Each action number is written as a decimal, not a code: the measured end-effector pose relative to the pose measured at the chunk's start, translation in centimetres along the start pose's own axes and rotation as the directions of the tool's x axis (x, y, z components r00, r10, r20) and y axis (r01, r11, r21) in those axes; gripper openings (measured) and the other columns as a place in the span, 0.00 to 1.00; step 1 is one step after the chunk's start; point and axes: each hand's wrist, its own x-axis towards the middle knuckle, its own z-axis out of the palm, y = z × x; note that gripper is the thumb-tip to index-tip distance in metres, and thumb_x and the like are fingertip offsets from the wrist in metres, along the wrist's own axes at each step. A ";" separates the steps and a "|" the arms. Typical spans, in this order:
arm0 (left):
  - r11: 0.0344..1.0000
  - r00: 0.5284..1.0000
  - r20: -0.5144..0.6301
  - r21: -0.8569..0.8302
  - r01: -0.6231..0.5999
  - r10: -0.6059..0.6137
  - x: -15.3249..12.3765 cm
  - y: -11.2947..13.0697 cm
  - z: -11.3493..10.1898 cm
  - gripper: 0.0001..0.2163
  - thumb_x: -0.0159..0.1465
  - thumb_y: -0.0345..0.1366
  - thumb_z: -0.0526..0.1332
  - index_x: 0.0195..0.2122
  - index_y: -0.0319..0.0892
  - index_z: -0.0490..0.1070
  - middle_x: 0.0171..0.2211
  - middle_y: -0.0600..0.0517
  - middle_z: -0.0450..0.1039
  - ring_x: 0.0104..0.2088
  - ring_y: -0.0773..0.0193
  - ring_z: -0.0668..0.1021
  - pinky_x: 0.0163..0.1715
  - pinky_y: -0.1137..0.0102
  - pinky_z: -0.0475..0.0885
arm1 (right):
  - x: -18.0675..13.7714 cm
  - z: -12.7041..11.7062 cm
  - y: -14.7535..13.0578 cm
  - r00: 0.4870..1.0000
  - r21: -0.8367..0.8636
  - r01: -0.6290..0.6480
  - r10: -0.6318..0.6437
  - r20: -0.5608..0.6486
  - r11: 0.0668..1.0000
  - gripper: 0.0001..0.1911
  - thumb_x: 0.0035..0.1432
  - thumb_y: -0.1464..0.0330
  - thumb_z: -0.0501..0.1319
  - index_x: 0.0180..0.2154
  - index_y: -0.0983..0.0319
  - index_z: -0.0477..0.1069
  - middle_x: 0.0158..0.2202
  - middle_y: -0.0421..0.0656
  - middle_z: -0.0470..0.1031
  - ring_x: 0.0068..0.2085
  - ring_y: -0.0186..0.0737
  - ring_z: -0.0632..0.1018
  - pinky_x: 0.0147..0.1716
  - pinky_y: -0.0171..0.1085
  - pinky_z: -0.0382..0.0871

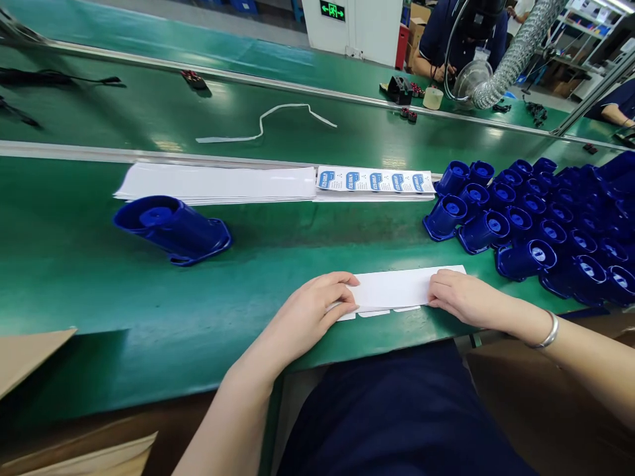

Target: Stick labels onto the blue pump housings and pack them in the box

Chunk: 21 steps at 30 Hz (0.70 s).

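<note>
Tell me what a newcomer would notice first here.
Probably the dark-blue cup-shaped parts massed at the right of the green workbench. Next, a single blue part on the left. Near the front edge, the left hand and right hand hold opposite ends of a white strip.

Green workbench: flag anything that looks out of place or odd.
A thin white strip lies loose and kinked beyond the stacked sheets, perhaps a scrap. One blue cup sits alone at left, away from the other blue cups. The white sheet between the left hand and right hand shows no obvious damage.
</note>
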 end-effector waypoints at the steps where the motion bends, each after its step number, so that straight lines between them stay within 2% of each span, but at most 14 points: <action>1: 1.000 1.000 -0.007 -0.018 -0.011 0.011 -0.3 -0.1 0.1 0.12 0.68 0.42 0.57 0.30 0.47 0.75 0.53 0.49 0.76 0.51 0.55 0.78 0.50 0.63 0.73 | 0.1 -0.1 0.1 1.000 0.036 -0.014 0.013 0.010 0.999 0.10 0.71 0.69 0.54 0.36 0.62 0.71 0.35 0.45 0.73 0.37 0.43 0.71 0.39 0.40 0.66; 6: 0.997 0.999 -0.039 -0.074 -0.004 0.001 -1.0 -0.5 0.3 0.13 0.68 0.46 0.58 0.30 0.49 0.77 0.52 0.51 0.78 0.52 0.54 0.76 0.52 0.61 0.73 | 0.6 -0.9 0.4 0.994 0.203 -0.029 0.006 0.110 0.979 0.12 0.71 0.67 0.55 0.32 0.60 0.69 0.32 0.42 0.72 0.36 0.39 0.72 0.38 0.37 0.66; 12: 0.993 0.996 0.030 -0.084 0.088 -0.086 -0.3 -0.7 -0.2 0.17 0.67 0.50 0.58 0.28 0.51 0.79 0.53 0.54 0.77 0.54 0.52 0.74 0.54 0.59 0.70 | 1.2 -0.7 0.0 0.989 0.167 -0.057 0.033 0.141 0.984 0.11 0.70 0.70 0.55 0.32 0.61 0.69 0.32 0.43 0.72 0.36 0.41 0.71 0.38 0.37 0.65; 16: 0.989 0.992 0.064 -0.095 0.117 -0.112 0.1 -0.8 -0.4 0.17 0.67 0.52 0.57 0.28 0.51 0.78 0.53 0.54 0.77 0.55 0.51 0.73 0.55 0.58 0.68 | 1.5 -0.6 0.0 0.991 0.104 -0.100 0.090 0.101 0.989 0.11 0.70 0.70 0.53 0.34 0.64 0.69 0.34 0.47 0.72 0.36 0.43 0.70 0.40 0.40 0.66; 18: 0.987 0.991 0.066 -0.105 0.125 -0.118 0.2 -0.9 -0.4 0.18 0.67 0.53 0.57 0.28 0.51 0.79 0.53 0.55 0.77 0.55 0.51 0.73 0.55 0.58 0.68 | 1.1 -1.0 0.3 0.992 0.145 -0.082 0.067 0.107 0.986 0.12 0.71 0.68 0.53 0.35 0.64 0.69 0.34 0.47 0.71 0.37 0.43 0.70 0.41 0.41 0.66; 21: 0.984 0.990 0.059 -0.118 0.135 -0.129 0.2 -1.0 -0.3 0.18 0.66 0.55 0.57 0.27 0.51 0.79 0.52 0.54 0.77 0.54 0.50 0.74 0.55 0.58 0.68 | -0.2 -2.0 0.6 0.989 0.231 -0.048 0.014 0.148 0.972 0.12 0.68 0.60 0.59 0.39 0.63 0.70 0.37 0.46 0.72 0.39 0.44 0.70 0.40 0.40 0.66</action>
